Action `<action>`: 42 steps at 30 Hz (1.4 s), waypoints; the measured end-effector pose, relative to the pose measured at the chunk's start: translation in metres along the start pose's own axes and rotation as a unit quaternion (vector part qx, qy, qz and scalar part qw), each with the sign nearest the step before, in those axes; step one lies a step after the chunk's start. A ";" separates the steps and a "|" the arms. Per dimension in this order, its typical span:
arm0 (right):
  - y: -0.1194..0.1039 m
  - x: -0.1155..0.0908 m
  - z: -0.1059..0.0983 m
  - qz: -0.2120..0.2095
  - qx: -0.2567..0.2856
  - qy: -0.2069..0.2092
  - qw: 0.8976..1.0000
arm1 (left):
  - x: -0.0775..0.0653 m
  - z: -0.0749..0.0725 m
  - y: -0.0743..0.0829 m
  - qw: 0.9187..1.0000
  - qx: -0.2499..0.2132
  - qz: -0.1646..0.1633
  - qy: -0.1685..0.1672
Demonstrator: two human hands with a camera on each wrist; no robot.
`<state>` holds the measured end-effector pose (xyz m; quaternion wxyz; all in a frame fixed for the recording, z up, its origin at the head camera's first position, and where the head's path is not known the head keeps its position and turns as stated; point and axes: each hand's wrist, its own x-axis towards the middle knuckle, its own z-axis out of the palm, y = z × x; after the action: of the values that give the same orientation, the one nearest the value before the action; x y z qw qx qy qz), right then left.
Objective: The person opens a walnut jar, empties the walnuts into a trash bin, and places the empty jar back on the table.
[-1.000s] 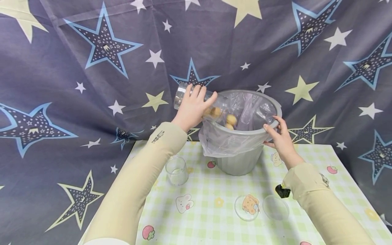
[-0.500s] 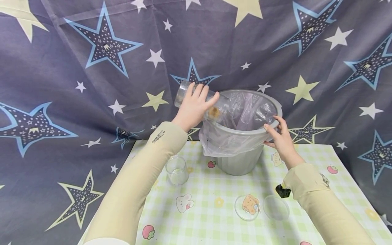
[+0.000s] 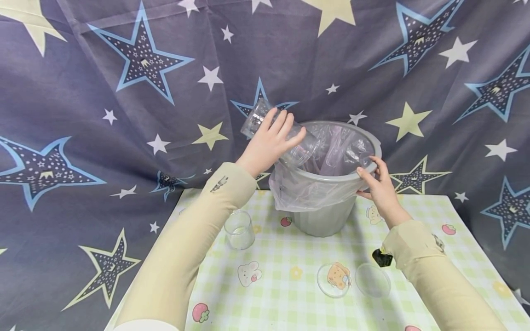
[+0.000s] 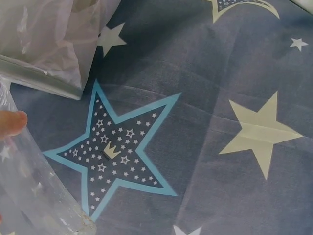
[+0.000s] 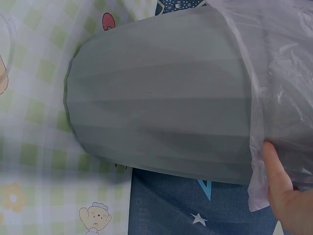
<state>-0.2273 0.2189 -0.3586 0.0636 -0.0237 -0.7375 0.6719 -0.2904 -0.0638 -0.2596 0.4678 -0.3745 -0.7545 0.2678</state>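
My left hand grips a clear jar from above. The jar tips down to the right, its mouth over the left rim of a grey bin; nothing shows inside it. In the left wrist view, part of the jar and one fingertip appear beside the bin's rim. A thin translucent bag lines the bin and folds over its edge. At the right side of that rim, my right hand holds on, thumb at the top edge. The right wrist view shows the bin's ribbed wall.
To the left of the bin stands a clear cup. Two clear round lids lie in front, one lid over a printed bear, the other lid beside it. A checked cloth covers the table; a star-patterned curtain hangs behind.
The yellow-brown round pieces have left the jar and dropped into the bin, out of sight. My left hand has tilted the jar more steeply, shifting slightly right. The right hand stays put.
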 end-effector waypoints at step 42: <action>0.000 0.000 0.001 -0.003 0.002 0.004 1.000 | -0.053 0.004 0.016 0.769 -0.452 -0.431 -0.135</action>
<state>-0.2274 0.2175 -0.3590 0.0685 -0.0236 -0.7360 0.6730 -0.2739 -0.0977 -0.3000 0.2045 -0.1384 -0.9259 -0.2860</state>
